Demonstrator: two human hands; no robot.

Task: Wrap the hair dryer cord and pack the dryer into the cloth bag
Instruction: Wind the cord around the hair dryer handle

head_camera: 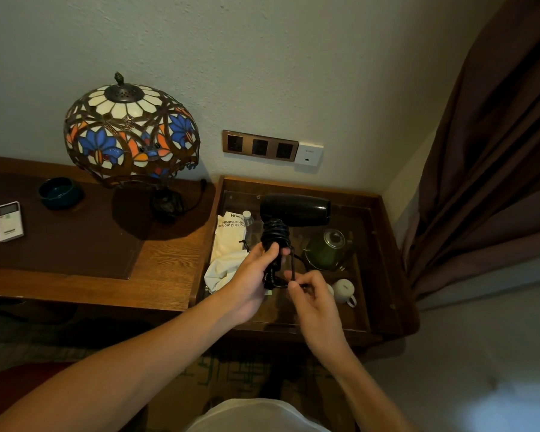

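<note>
A black hair dryer (296, 209) is held upright above the glass-topped side table, nozzle pointing right. Its black cord (275, 233) is coiled several times around the handle. My left hand (250, 275) grips the lower handle over the coils. My right hand (312, 300) pinches the loose cord end, which forms a small loop just right of the handle. The white cloth bag (226, 247) with printed text lies crumpled on the table's left side, behind my left hand.
A green glass teapot (326, 249) and white cups (345, 291) stand on the side table (384, 244). A small bottle (247, 217) stands by the bag. A stained-glass lamp (131, 135), a dark bowl (60, 192) and a remote (10, 222) sit on the desk. Sockets (259, 146) are on the wall; a curtain (496, 151) hangs at right.
</note>
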